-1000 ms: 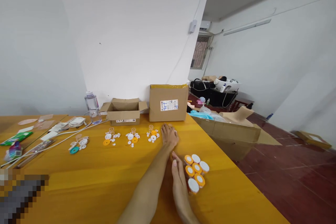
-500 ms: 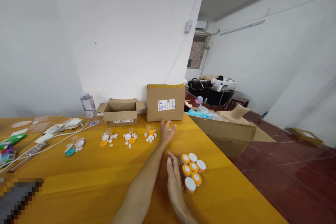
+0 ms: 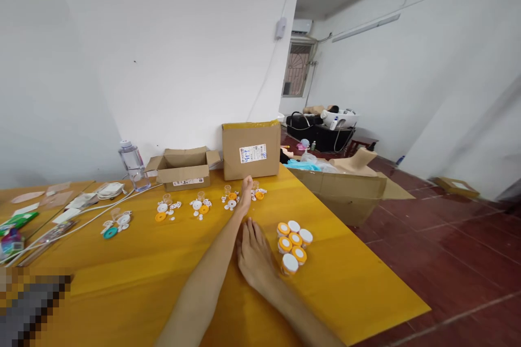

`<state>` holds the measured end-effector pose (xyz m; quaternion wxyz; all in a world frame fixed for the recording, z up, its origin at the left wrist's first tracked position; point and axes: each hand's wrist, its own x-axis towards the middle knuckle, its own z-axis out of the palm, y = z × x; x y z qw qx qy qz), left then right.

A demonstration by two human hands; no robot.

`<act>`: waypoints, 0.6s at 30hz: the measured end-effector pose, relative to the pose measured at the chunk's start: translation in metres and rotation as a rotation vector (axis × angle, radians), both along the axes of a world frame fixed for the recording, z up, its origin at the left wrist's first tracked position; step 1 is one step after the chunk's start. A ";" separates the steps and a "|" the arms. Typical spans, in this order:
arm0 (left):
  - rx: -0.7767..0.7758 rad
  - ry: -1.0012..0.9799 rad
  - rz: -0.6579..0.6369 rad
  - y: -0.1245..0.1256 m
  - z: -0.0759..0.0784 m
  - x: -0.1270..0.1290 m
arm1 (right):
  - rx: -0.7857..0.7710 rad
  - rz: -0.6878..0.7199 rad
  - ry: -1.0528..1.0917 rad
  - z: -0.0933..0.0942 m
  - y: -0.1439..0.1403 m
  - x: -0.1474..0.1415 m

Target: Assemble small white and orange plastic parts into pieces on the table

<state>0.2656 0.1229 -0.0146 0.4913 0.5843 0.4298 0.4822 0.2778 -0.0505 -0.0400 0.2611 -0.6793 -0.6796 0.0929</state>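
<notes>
My left hand (image 3: 246,195) reaches forward on edge, fingers stretched away, with nothing seen in it. Just right of it lies a small group of parts: a clear cup (image 3: 255,185), an orange ring-shaped lid (image 3: 259,195) and small white pieces, partly hidden by the hand. My right hand (image 3: 255,255) rests flat on the table with its fingers extended. To its right stands a cluster of several small jars (image 3: 290,263), some with white lids and others with orange-rimmed lids. The nearest jar is close to the hand but not held.
More part groups line the wooden table (image 3: 163,260), one with a teal lid (image 3: 110,233). Behind them are an open carton (image 3: 183,176), a closed carton (image 3: 250,152) and a water bottle (image 3: 135,167). White cables (image 3: 85,217) run left. A large box (image 3: 337,195) stands beyond the right edge.
My left hand has turned on edge and shifted left of the part group, uncovering it. My right hand has rolled palm-down, away from the jars. The view has shifted slightly.
</notes>
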 end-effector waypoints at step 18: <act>-0.237 -0.051 -0.188 -0.015 0.004 -0.034 | -0.096 -0.233 -0.220 0.034 0.055 0.000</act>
